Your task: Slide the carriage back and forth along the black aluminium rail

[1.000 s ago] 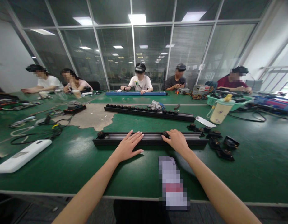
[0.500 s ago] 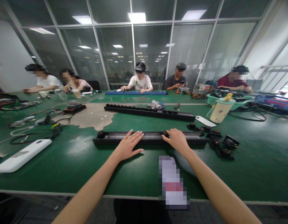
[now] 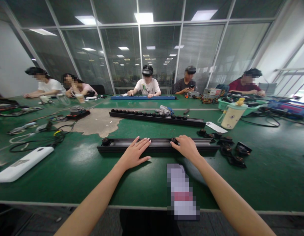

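A long black rail (image 3: 115, 145) lies across the green table in front of me, with a black knob part (image 3: 105, 141) at its left end. My left hand (image 3: 134, 153) rests flat on the rail, fingers stretched out. My right hand (image 3: 187, 147) is on the rail further right, its fingers curled over a small black part (image 3: 174, 141) seated in the rail. Several loose black parts (image 3: 232, 151) lie at the rail's right end.
A second black rail (image 3: 157, 117) full of knobs lies further back. A white device (image 3: 21, 164) and cables (image 3: 38, 137) are at the left, a cream jug (image 3: 231, 117) at the right. Several people sit along the far side. A blurred object (image 3: 181, 190) lies near the front edge.
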The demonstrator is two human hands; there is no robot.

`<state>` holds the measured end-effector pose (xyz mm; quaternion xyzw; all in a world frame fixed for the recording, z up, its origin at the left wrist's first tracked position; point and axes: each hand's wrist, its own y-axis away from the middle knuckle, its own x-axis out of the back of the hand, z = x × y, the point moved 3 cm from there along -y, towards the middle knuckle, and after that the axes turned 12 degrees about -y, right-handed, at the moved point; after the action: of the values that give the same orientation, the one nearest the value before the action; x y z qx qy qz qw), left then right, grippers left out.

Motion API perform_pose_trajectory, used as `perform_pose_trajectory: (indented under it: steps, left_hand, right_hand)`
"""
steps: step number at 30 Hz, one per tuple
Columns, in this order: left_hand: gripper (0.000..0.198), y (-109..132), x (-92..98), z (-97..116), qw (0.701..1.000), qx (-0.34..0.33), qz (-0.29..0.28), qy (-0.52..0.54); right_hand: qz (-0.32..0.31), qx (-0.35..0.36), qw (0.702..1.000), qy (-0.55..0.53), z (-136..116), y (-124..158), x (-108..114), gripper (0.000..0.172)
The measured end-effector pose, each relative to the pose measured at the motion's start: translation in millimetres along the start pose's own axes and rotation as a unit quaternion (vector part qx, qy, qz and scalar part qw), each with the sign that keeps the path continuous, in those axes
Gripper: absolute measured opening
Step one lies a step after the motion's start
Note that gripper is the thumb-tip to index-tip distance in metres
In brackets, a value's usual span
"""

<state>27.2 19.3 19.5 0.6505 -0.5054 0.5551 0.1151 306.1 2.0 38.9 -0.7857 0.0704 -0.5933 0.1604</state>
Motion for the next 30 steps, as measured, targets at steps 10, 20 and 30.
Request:
perform_pose_trajectory:
  steps: [10,20,30]
  left_hand:
    - [0.074,0,1.9,0,1.0,0.0,0.005,0.006]
    - [0.073,1,0.4,0,1.0,-0.001,0.0,0.004]
    - [0.073,1,-0.2,0,1.0,-0.002,-0.003,0.0]
  right_hand:
    - [0.008,0.003,1.0,-0.008,-2,0,-1,0.033]
    - [0.015,-0.026,1.0,-0.007,11,3,3,0.032]
    - [0.003,-0.036,0.999,0.008,12,1,3,0.032]
